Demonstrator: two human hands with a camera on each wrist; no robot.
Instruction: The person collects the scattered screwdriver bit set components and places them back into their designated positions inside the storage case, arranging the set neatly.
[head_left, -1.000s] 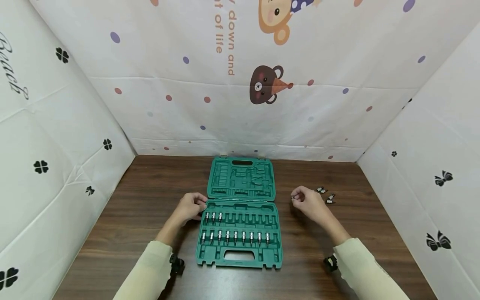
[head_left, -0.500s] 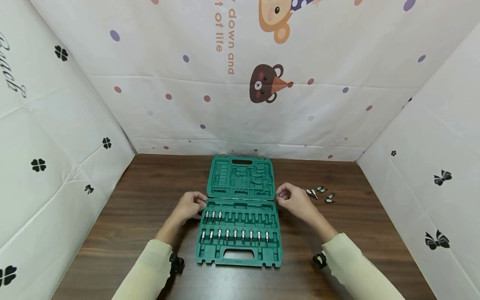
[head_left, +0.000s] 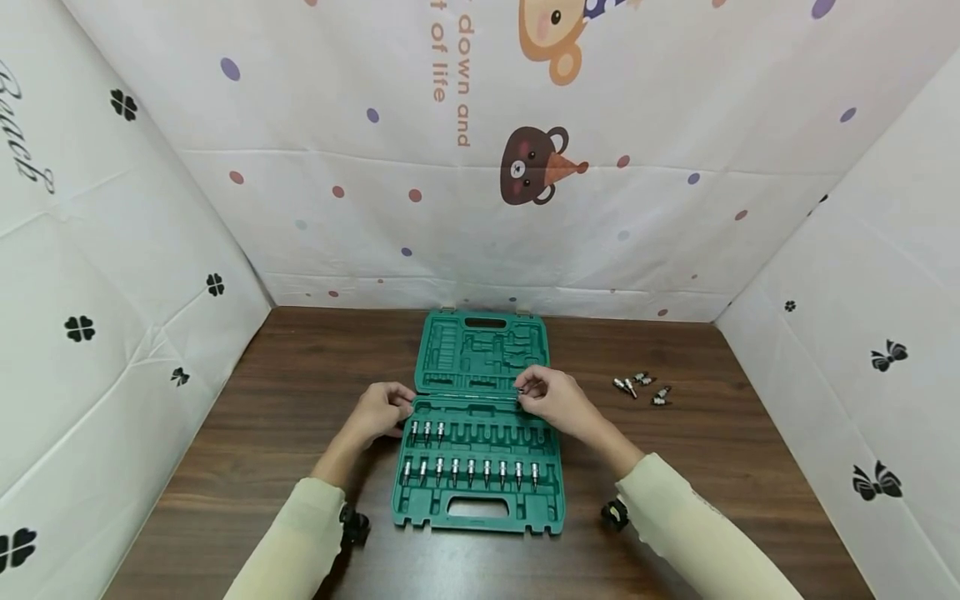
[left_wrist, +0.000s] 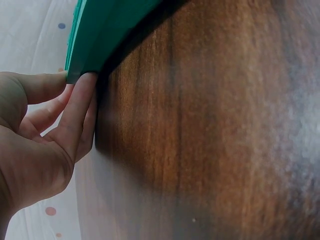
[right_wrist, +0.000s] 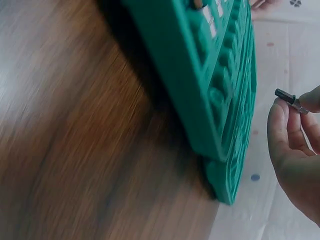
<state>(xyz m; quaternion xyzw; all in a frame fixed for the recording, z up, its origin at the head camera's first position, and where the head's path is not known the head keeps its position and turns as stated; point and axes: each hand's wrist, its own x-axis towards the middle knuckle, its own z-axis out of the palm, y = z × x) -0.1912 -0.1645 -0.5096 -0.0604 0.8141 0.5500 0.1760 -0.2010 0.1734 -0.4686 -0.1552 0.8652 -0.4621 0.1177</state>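
An open green toolbox case [head_left: 427,512] lies on the table. Three bit sockets [head_left: 427,432] fill the left end of its back row, with bare slots to their right. Several more bit sockets [head_left: 471,473] line the front row. My left hand [head_left: 381,410] pinches the case's left edge near the hinge; in the left wrist view the thumb sits against the green wall [left_wrist: 110,30], fingers at its lower side. My right hand [head_left: 555,402] is over the right part of the case by the hinge. Between its thumb and fingertips it pinches a bit socket [right_wrist: 289,97], dark tip pointing outward.
Several loose bit sockets [head_left: 627,387] lie in a small group on the wooden table [head_left: 697,433], right of the case. The case lid [head_left: 480,354] rests folded back toward the rear wall cloth [head_left: 360,242]. Cloth walls stand on both sides.
My right hand has moved left with the bit socket, from beside the loose ones to over the case. My left hand has stayed on the case edge.
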